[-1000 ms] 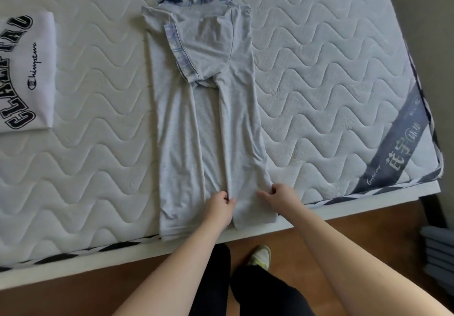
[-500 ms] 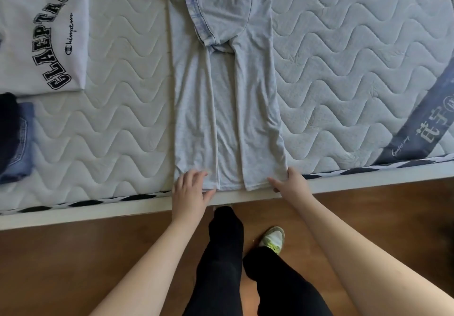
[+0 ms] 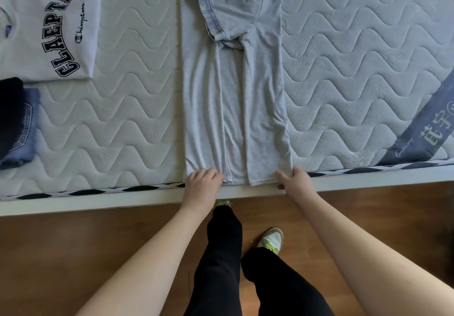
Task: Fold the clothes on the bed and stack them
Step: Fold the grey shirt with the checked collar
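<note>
A light grey shirt [image 3: 235,94] lies lengthwise on the mattress [image 3: 344,82], both sides folded in toward its middle, one plaid-trimmed sleeve turned over the chest. Its hem reaches the near edge of the bed. My left hand [image 3: 202,184] grips the hem's left corner with curled fingers. My right hand [image 3: 296,180] pinches the hem's right corner, thumb beneath the cloth. A folded white sweatshirt [image 3: 46,28] with dark lettering lies at the far left.
Below the sweatshirt, at the left edge, sits a folded dark garment [image 3: 11,116] on folded blue jeans [image 3: 25,133]. The white bed frame [image 3: 98,201] runs across the view. My legs and shoes stand on the wooden floor [image 3: 73,254].
Both hands slid outward from the hem's middle to its two corners and closed on them. The view tilted down, showing more floor and the folded stack at left.
</note>
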The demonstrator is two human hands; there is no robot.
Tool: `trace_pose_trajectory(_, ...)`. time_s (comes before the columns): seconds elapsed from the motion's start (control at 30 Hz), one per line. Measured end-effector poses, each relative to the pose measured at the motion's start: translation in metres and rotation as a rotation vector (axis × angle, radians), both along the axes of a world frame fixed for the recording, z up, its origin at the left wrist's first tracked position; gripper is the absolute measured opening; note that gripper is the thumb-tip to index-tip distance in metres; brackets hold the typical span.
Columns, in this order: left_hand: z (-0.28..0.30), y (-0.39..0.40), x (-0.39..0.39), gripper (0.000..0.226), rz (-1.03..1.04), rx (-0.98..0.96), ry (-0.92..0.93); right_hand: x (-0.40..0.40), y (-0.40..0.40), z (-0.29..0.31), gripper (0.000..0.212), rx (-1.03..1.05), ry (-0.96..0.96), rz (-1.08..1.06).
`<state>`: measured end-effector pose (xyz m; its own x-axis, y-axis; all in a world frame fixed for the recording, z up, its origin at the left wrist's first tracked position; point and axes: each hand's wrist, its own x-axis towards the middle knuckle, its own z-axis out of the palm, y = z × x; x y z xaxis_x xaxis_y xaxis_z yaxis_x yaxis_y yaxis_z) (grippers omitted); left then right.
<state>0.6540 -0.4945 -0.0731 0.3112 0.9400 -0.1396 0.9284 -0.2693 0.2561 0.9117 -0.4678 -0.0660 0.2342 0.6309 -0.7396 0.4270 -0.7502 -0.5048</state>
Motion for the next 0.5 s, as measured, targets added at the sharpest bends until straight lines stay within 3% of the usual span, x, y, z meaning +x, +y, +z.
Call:
trace_pose_trajectory(0.23,0.006,0.002,-0.015,0.018,0.070,-0.037,-0.121,0.000,0.005,0.001,0.028,-0.010,-0.137,-0.019)
trace_pose_trajectory(0.33,0.007,-0.004,-0.024,0.037,0.538,-0.070,-0.153,-0.001,0.003,0.001,0.026,-0.001,-0.053,0.006)
trace_pose_trajectory(0.43,0.005,-0.001,-0.029,0.047,0.972,-0.261,-0.496,0.000,0.001,-0.002,0.026,-0.026,0.068,-0.055)
trace_pose_trajectory(0.5,0.004,0.003,-0.030,0.041,1.075,-0.399,-0.619,0.001,-0.001,-0.004,0.025,-0.054,0.194,-0.198)
